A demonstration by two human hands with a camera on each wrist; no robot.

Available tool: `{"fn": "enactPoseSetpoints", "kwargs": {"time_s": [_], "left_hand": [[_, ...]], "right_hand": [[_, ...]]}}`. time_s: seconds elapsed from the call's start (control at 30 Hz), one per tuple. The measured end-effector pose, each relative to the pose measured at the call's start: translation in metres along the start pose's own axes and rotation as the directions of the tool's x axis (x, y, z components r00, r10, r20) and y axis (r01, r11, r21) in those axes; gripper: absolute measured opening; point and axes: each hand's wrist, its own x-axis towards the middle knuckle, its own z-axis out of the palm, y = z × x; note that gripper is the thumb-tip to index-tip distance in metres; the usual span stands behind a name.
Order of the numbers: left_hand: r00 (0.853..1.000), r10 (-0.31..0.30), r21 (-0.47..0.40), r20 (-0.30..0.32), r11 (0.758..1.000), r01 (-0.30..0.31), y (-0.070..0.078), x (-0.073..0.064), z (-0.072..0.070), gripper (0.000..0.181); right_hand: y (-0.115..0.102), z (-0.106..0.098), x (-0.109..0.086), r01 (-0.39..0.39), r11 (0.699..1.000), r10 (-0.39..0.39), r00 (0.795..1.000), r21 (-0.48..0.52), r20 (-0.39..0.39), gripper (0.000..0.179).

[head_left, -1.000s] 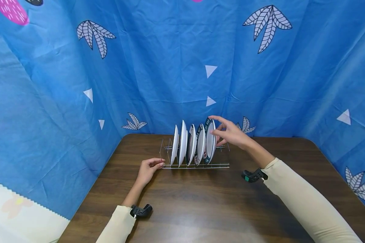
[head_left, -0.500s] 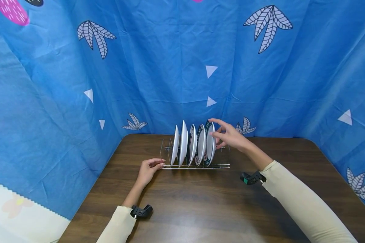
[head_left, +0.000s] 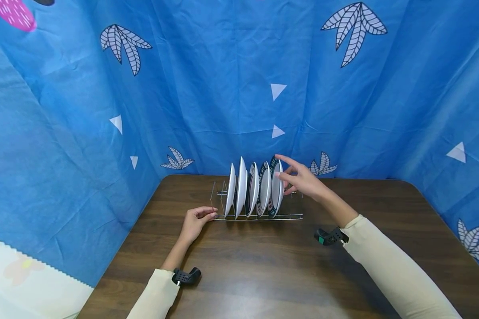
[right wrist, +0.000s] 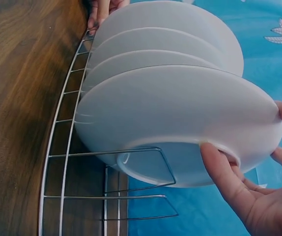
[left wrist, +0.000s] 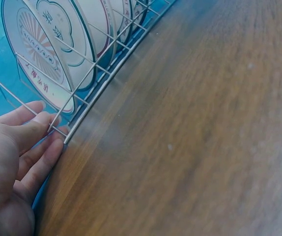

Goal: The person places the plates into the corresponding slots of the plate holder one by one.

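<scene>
Several round plates stand on edge in a wire dish rack (head_left: pixel 293 217), their faces turned left and white undersides right. My right hand (head_left: pixel 305 180) holds the rightmost plate (head_left: pixel 277 190), whose dark patterned rim carries lettering. In the right wrist view, one digit of the right hand (right wrist: pixel 268 191) lies at the foot ring of this plate (right wrist: pixel 180 108) while other fingers touch its rim. My left hand (head_left: pixel 194 225) pinches the rack's left end. Up close, thumb and fingers of the left hand (left wrist: pixel 20 152) meet around its wires, beside a printed plate (left wrist: pixel 45 49).
A brown wooden table (head_left: pixel 255 266) carries the rack. Behind and at the sides hangs a blue patterned curtain (head_left: pixel 223 88). Wire dividers (right wrist: pixel 131 198) stand up to the right of the held plate. Black bands (head_left: pixel 186 277) sit on both wrists.
The right hand and its plate have sunk slightly in the rack since one second ago. In the last half second they barely move. My left hand stays on the rack's end.
</scene>
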Motion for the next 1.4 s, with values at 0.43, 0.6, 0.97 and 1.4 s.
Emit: {"fn": "enactPoseSetpoints", "kwargs": {"time_s": [0.43,0.6,0.97,1.4], "left_hand": [[1.0,-0.01,-0.029,0.007,1.0,0.01,0.001,-0.001,0.007,0.016],[1.0,-0.002,0.002,0.003,1.0,0.002,0.003,-0.001,0.008,0.014],[1.0,-0.003,-0.034,0.012,0.999,0.003,0.004,0.0,0.01,0.017],[1.0,-0.009,-0.091,-0.005,0.996,0.008,0.005,-0.002,0.002,0.019]], "right_hand": [[0.005,0.005,-0.021,-0.013,0.998,0.005,0.991,-0.062,-0.131,0.067],[0.009,0.002,-0.039,-0.01,1.0,0.013,0.98,0.016,-0.197,0.056],[0.032,-0.014,-0.06,-0.069,0.998,0.068,0.948,0.008,-0.312,0.05],[0.069,-0.021,-0.062,-0.231,0.969,0.235,0.971,0.087,-0.04,0.054]]}}
